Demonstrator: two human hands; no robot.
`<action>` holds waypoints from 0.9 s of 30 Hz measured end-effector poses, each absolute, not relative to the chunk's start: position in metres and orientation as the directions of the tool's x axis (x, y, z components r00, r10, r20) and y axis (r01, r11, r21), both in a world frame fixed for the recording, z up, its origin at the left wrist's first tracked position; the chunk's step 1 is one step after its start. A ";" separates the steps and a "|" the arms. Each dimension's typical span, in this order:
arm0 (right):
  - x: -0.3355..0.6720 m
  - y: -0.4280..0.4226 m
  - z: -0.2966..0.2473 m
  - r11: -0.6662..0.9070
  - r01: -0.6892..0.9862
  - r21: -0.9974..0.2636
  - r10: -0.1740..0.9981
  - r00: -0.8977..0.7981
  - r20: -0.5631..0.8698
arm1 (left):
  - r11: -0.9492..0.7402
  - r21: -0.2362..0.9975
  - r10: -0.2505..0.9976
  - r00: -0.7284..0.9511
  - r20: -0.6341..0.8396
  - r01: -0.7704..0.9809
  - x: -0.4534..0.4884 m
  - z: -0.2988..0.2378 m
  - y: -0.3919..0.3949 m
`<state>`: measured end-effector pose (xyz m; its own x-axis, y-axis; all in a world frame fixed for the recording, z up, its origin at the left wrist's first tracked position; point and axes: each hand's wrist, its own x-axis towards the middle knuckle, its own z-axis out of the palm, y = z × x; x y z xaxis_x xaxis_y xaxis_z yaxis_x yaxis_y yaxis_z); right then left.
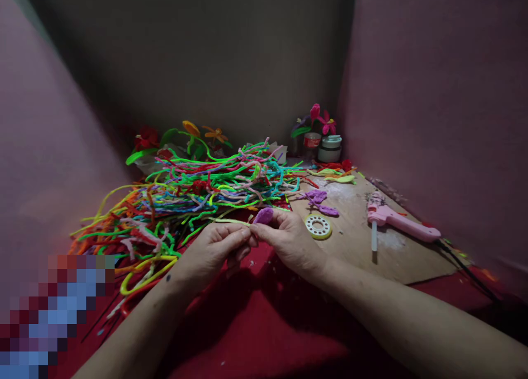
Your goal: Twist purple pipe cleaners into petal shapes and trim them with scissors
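Red table (272, 307): lower frame
Purple petal (264, 216): centre, slanting up-right, right hand nearer
Right hand (291, 240): pinching petal
Left hand (223, 247): pinched around pale stem (231, 221)

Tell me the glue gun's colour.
The glue gun is pink, best seen in the head view.

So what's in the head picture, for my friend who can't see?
The left hand and right hand meet at a purple petal and pale strand. Behind, left, are colourful pipe cleaners; a glue gun lies right, on cardboard.
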<state>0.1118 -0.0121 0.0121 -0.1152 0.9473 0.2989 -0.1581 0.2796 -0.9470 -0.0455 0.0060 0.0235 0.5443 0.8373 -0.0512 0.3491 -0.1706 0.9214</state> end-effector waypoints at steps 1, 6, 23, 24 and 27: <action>0.111 -0.011 0.010 0.241 -0.189 -0.952 0.960 -0.099 0.263 | -0.316 0.840 0.847 0.529 0.041 0.441 -0.044 0.021 0.005; 0.105 -0.006 -0.002 0.037 -0.318 -0.947 0.999 0.024 0.031 | -0.656 -0.183 0.611 0.658 0.441 0.732 -0.032 0.007 -0.004; 0.094 -0.023 -0.009 0.168 -0.153 -0.974 0.954 -0.225 0.200 | -0.637 0.246 0.765 0.561 0.316 0.730 0.000 0.056 0.042; 0.094 -0.027 -0.009 0.216 -0.098 -0.971 0.939 -0.252 0.234 | -0.648 0.241 0.758 0.580 0.299 0.723 0.012 0.061 0.046; 0.093 -0.034 -0.010 0.438 0.055 -0.897 0.860 -0.317 0.400 | -0.686 0.188 0.725 0.640 0.255 0.703 0.049 0.067 0.060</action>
